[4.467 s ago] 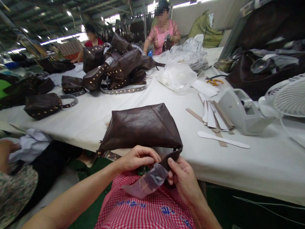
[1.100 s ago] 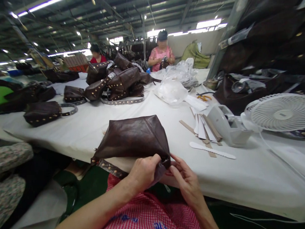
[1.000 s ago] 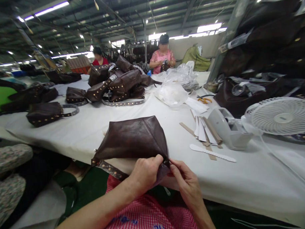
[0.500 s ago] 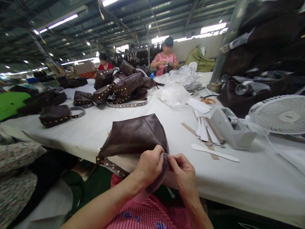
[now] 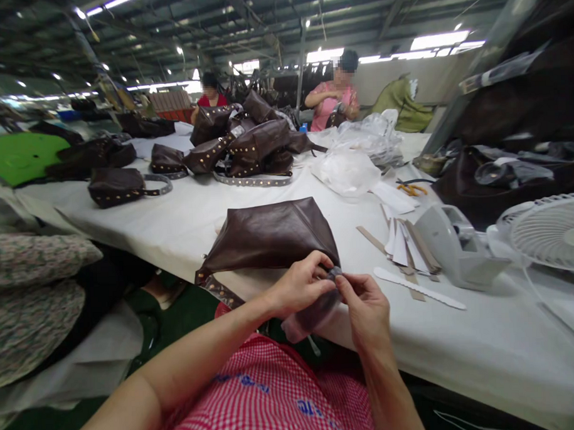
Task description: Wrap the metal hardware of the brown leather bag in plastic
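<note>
A dark brown leather handbag (image 5: pixel 276 235) lies on its side at the table's near edge. Its studded strap (image 5: pixel 222 292) hangs from the left corner, over the edge. At the bag's right corner, the strap's plastic-wrapped end (image 5: pixel 314 314) sags towards my lap. My left hand (image 5: pixel 308 280) is closed on this wrapped strap, thumb and fingers bent around it. Close against it, my right hand (image 5: pixel 368 303) pinches the bunched plastic between thumb and forefinger. The fingers hide the fastening underneath.
Paper and card strips (image 5: pixel 405 245), a white serrated plastic strip (image 5: pixel 419 289) and a tape dispenser (image 5: pixel 458 250) lie to the right, beside a white fan (image 5: pixel 556 234). Studded bags (image 5: pixel 260 144) are heaped behind. A co-worker in pink (image 5: pixel 333 103) sits across the table.
The view has turned left, so the scene sits further right. My left fingers have loosened from a tight fist and shifted on the wrapped strap. My right hand keeps its pinch.
</note>
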A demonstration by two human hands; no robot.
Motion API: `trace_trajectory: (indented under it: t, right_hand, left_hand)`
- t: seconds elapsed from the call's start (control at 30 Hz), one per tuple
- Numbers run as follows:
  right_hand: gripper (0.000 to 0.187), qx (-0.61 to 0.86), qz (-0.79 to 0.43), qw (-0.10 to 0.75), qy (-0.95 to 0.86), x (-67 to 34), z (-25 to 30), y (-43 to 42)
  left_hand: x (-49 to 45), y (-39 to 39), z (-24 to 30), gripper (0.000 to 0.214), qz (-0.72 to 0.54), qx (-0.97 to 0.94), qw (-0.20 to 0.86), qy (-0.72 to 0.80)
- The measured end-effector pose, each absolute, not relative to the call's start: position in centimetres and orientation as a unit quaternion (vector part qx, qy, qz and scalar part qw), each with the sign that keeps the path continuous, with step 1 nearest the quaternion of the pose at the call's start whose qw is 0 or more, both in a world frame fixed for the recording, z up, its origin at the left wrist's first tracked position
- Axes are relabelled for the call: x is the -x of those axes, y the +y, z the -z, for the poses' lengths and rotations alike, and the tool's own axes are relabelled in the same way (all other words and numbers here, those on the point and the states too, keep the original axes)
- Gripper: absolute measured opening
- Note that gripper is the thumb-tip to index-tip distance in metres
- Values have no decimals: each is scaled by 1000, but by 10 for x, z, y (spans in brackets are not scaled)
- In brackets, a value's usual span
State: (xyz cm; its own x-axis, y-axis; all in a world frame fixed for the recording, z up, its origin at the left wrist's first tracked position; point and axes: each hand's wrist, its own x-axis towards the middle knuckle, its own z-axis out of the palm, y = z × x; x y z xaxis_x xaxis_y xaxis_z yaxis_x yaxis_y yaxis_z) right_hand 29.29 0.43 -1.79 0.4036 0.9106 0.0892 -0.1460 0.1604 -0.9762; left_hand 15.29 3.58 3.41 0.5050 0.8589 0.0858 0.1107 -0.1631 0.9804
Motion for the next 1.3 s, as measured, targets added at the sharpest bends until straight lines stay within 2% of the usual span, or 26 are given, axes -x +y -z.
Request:
trace_trajectory:
  t: [0.23,0.43,0.6,0.9,1.07,1.2,1.3]
  right_hand:
    - [43,520,-430,656,-338,-303,21,16]
    - [40,528,-416,654,-347,-306,23,19]
    - [32,537,-346,662,-391,-308,21,22]
    - [27,539,-336,606,-479,-326,23,21]
    - [30,560,-235,633,-481,-322,31,33]
    - [34,558,-263,672,-409,-318,39,45]
    - [46,579,-290,661,-379,-321,43,48]
  left_hand:
    - [-124,29,-10,35,-317,-575,702,276]
    - [-112,16,11,22,-196,-578,702,367]
    - [-125,18,-7,15,-200,-606,691,341]
    - [-117,13,-32,20,-188,-546,742,341]
    - [-125,9,-26,32,-204,-407,834,311]
    - [-132,9,-6,42,-196,-346,877,269]
    - [-134,6,8,33,-195,-381,851,304]
